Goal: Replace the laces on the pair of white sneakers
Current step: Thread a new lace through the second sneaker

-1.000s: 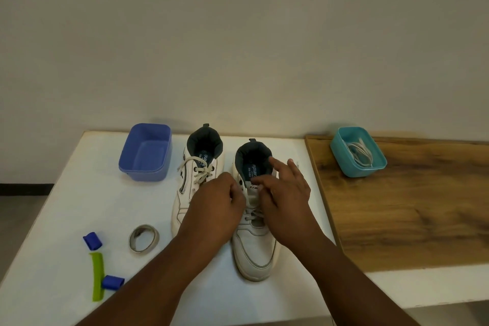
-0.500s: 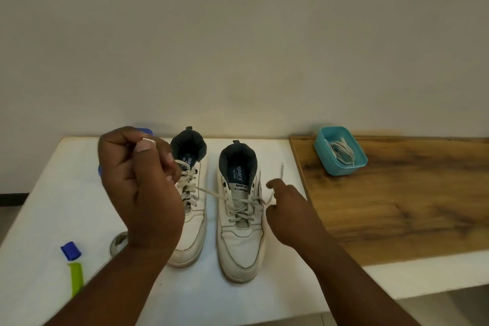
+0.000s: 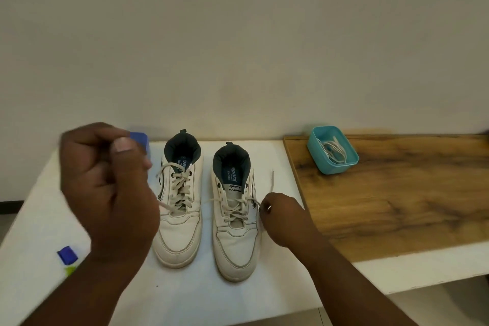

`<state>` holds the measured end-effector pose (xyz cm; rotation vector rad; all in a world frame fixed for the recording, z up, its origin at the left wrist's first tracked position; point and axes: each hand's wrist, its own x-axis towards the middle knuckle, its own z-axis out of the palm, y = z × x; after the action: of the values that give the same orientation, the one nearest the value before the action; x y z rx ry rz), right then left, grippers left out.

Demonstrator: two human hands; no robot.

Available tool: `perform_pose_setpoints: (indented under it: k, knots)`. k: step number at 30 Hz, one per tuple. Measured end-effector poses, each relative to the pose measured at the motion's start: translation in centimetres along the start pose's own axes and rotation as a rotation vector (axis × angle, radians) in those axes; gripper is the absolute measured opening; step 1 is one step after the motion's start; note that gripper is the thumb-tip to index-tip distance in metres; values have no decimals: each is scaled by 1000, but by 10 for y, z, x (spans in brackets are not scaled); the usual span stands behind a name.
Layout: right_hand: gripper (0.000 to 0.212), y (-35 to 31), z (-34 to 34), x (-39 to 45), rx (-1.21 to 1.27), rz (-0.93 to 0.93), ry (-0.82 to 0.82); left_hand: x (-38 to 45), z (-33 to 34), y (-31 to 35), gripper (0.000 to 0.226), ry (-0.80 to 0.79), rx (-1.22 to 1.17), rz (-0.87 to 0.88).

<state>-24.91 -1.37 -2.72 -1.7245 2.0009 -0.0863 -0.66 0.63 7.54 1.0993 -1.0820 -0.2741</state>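
Observation:
Two white sneakers stand side by side on the white table [image 3: 185, 296], heels toward the wall. The left sneaker [image 3: 180, 209] is laced to the top. The right sneaker [image 3: 236, 217] has its top eyelets empty and its lace [image 3: 235, 209] loosened. My left hand [image 3: 105, 193] is raised in front of the left sneaker, blurred, pinching one lace end that runs across to the right sneaker. My right hand [image 3: 283, 217] sits beside the right sneaker and pinches the other lace end, whose tip sticks up.
A teal tub [image 3: 349, 160] holding pale laces stands on the wooden board [image 3: 397, 206] at the right. A blue tub [image 3: 141, 140] is mostly hidden behind my left hand. A blue and green clip [image 3: 68, 259] lies at the table's left.
Both hands came off the right sneaker's knot and pulled apart. My left hand rose up and to the left with a lace end, and the top eyelets came free.

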Motion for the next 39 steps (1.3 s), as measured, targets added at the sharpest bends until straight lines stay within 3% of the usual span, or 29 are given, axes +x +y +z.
perform_pose_setpoints:
  k: [1, 3, 6, 9, 12, 14, 17, 21, 25, 27, 30, 34, 39]
  knots:
    - [14, 0, 0, 1, 37, 5, 15, -2, 4, 1, 16, -52, 11, -22]
    - [18, -4, -3, 3, 280, 31, 35, -5, 10, -3, 13, -177, 74, -136]
    - [20, -15, -16, 5, 1043, 175, 4, -11, 15, -26, 10, -413, 174, -311]
    - [16, -23, -33, 4, 1571, 167, -4, -21, 17, -40, 9, -603, 330, -284]
    - [18, -30, -49, -3, 1940, 71, -100, -26, 20, -41, 12, -670, 408, -222]
    - [15, -35, -51, -6, 1843, -23, -93, -28, 22, -37, 14, -691, 409, -228]
    - [15, -43, -53, -16, 1505, -211, -46, -33, 29, -28, 24, -772, 261, -345]
    - [16, -48, -51, -31, 1124, -449, -226, -39, 34, -21, 48, -801, 10, -719]
    - [10, -47, -43, -34, 918, -456, -307, -35, 34, -24, 30, -715, -82, -874]
    - [11, -45, -40, -31, 821, -410, -180, -35, 34, -28, 26, -677, 2, -781]
    - [30, -47, -35, -26, 690, -361, 38, -38, 34, -32, 24, -775, 154, -481]
    - [29, -54, -32, -26, 837, -372, 1, -50, 35, -32, 21, -962, 204, -383]
    - [17, -57, -29, -21, 1010, -316, 33, -50, 34, -39, 17, -967, 222, -396]
